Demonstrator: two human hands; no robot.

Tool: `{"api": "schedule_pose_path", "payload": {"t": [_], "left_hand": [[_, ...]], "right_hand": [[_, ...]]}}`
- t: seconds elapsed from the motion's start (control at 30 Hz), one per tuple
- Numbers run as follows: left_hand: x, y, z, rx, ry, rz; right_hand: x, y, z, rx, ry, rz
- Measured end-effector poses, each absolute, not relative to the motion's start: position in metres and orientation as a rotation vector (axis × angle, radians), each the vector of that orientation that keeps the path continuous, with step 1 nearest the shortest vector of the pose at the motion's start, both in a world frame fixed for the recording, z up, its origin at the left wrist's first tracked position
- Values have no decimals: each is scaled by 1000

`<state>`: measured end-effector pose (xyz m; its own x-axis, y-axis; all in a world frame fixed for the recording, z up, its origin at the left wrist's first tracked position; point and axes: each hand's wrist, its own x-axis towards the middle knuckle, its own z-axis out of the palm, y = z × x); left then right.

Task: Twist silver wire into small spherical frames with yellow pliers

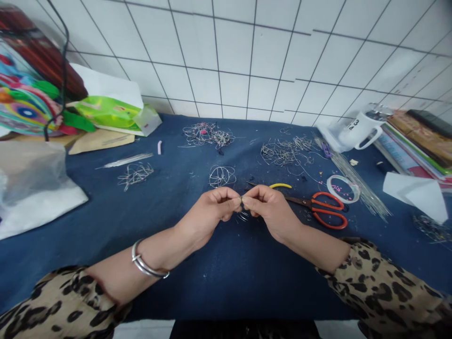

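My left hand and my right hand meet at the middle of the table, thumbs and forefingers pinched tip to tip. A tiny piece shows between the fingertips, too small to name. Thin silvery wire ends show just below the fingers; whether they are held or lie on the cloth I cannot tell. Behind my left hand lies a loose coil of wire. Close to my right hand are a yellow-handled tool, partly hidden by it, and scissors with red handles.
Tangled wire heaps lie at the back on the blue cloth. On the right are a round clear dish with pink beads, long straight wires and a white mug. A plastic bag and green packet stand left.
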<state>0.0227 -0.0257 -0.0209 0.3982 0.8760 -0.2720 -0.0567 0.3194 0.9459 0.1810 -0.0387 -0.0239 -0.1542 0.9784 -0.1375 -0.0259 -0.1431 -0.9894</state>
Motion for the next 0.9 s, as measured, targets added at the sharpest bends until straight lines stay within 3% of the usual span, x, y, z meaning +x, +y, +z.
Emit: {"api": "schedule_pose_path", "payload": {"t": [0.9], "left_hand": [[31,-28,-25,1041,1001,841]], "right_hand": [[178,-43,-34,-1180,-1279,1338]]}}
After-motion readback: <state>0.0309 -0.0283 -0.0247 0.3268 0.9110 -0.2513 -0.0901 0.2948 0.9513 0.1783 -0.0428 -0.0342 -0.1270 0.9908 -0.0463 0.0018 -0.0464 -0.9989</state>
